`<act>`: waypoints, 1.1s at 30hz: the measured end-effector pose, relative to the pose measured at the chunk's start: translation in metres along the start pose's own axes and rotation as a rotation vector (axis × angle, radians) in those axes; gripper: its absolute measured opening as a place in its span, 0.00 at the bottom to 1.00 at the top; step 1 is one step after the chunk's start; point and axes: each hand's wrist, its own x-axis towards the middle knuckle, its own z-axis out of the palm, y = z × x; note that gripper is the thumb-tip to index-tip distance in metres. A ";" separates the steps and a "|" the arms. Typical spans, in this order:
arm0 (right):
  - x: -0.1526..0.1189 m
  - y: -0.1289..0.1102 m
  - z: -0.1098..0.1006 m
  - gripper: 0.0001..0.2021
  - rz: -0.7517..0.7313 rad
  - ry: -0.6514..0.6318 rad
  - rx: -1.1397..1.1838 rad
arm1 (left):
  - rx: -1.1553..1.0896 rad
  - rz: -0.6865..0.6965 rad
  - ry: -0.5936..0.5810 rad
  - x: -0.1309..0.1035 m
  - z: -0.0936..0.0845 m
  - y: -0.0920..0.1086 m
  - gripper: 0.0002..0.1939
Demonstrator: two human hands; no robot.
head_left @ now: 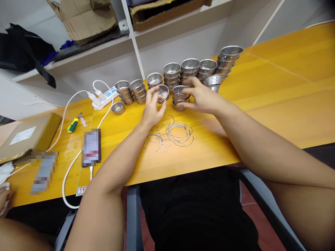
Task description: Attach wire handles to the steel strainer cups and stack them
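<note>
My left hand (154, 107) grips a small perforated metal cup (162, 92), tilted, with the thumb and fingers at its rim. Just right of it, my right hand (201, 97) has its fingers around the side of a short stack of similar cups (179, 93) standing on the table. Nearer to me lies a loose tangle of thin curved metal wires (179, 132). Behind my hands stand taller stacks of perforated cups (172, 71), and one stack at the right (230, 53) leans. A single cup (118, 108) sits alone at the left.
On the yellow table (282, 101) are a white power strip (106, 97) with cables, a green screwdriver (73, 124), a phone (91, 148), another phone-like device (45, 172) and a cardboard box (31, 136). Another person's hand (4, 198) shows at the far left. Shelves with cardboard stand behind.
</note>
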 end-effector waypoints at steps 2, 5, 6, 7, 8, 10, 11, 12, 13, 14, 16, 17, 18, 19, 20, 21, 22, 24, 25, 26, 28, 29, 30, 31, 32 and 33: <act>-0.001 -0.005 -0.007 0.32 -0.005 0.040 0.004 | 0.005 0.002 -0.007 0.002 -0.003 0.007 0.04; -0.002 -0.018 -0.018 0.44 -0.053 0.106 0.062 | 0.026 -0.056 -0.098 0.005 -0.010 0.024 0.09; -0.001 -0.022 -0.020 0.45 -0.070 0.106 0.088 | 0.031 -0.068 -0.129 0.006 -0.013 0.031 0.11; -0.001 -0.026 -0.021 0.44 -0.090 0.090 0.114 | 0.037 -0.070 -0.158 0.007 -0.015 0.037 0.13; 0.000 -0.029 -0.021 0.40 -0.118 0.065 0.141 | 0.046 -0.064 -0.180 0.008 -0.017 0.043 0.15; 0.002 -0.032 -0.018 0.28 -0.192 0.015 0.195 | 0.067 -0.039 -0.208 0.009 -0.020 0.054 0.19; 0.003 -0.032 -0.016 0.24 -0.221 0.003 0.220 | 0.074 -0.029 -0.206 0.010 -0.020 0.058 0.21; 0.004 -0.031 -0.014 0.21 -0.231 0.005 0.239 | 0.073 -0.028 -0.190 0.010 -0.019 0.060 0.24; 0.005 -0.030 -0.013 0.21 -0.218 0.024 0.251 | 0.063 -0.036 -0.157 0.010 -0.018 0.061 0.27; 0.005 -0.028 -0.013 0.21 -0.184 0.058 0.256 | 0.044 -0.055 -0.116 0.010 -0.016 0.059 0.31; 0.007 -0.023 -0.014 0.22 -0.093 0.148 0.245 | -0.012 -0.112 -0.046 0.008 -0.011 0.051 0.40; 0.007 -0.020 -0.014 0.23 -0.057 0.186 0.234 | -0.043 -0.144 -0.040 0.006 -0.008 0.044 0.45; 0.008 -0.017 -0.014 0.24 -0.033 0.207 0.222 | -0.073 -0.173 -0.061 0.005 -0.005 0.036 0.48; 0.008 -0.013 -0.013 0.25 -0.021 0.210 0.212 | -0.103 -0.197 -0.105 0.003 -0.002 0.028 0.50; 0.008 -0.009 -0.011 0.27 -0.019 0.200 0.204 | -0.136 -0.212 -0.162 0.001 0.001 0.021 0.50; 0.008 -0.006 -0.010 0.29 -0.022 0.183 0.197 | -0.166 -0.223 -0.211 -0.001 0.003 0.015 0.49; 0.008 -0.002 -0.008 0.30 -0.026 0.169 0.193 | -0.186 -0.229 -0.250 -0.003 0.005 0.012 0.48; 0.008 0.003 -0.005 0.31 -0.025 0.151 0.185 | -0.196 -0.221 -0.308 -0.005 0.007 0.010 0.45; 0.008 0.005 -0.004 0.31 -0.018 0.142 0.179 | -0.194 -0.208 -0.330 -0.005 0.007 0.011 0.44; 0.008 0.006 -0.004 0.30 -0.010 0.129 0.172 | -0.191 -0.192 -0.349 -0.005 0.006 0.014 0.43; 0.008 0.006 -0.005 0.30 0.008 0.095 0.153 | -0.191 -0.155 -0.373 -0.003 0.003 0.020 0.42; 0.008 0.007 -0.005 0.30 0.014 0.080 0.145 | -0.191 -0.137 -0.381 -0.003 0.001 0.023 0.41; 0.008 0.007 -0.006 0.29 0.016 0.071 0.139 | -0.192 -0.123 -0.386 -0.002 0.000 0.025 0.40; 0.008 0.007 -0.006 0.29 0.012 0.071 0.136 | -0.193 -0.116 -0.392 -0.002 -0.001 0.026 0.40; 0.008 0.008 -0.005 0.28 0.004 0.076 0.135 | -0.196 -0.116 -0.399 -0.001 -0.002 0.026 0.39; 0.008 0.009 -0.005 0.28 -0.009 0.079 0.134 | -0.202 -0.122 -0.406 -0.002 -0.002 0.026 0.38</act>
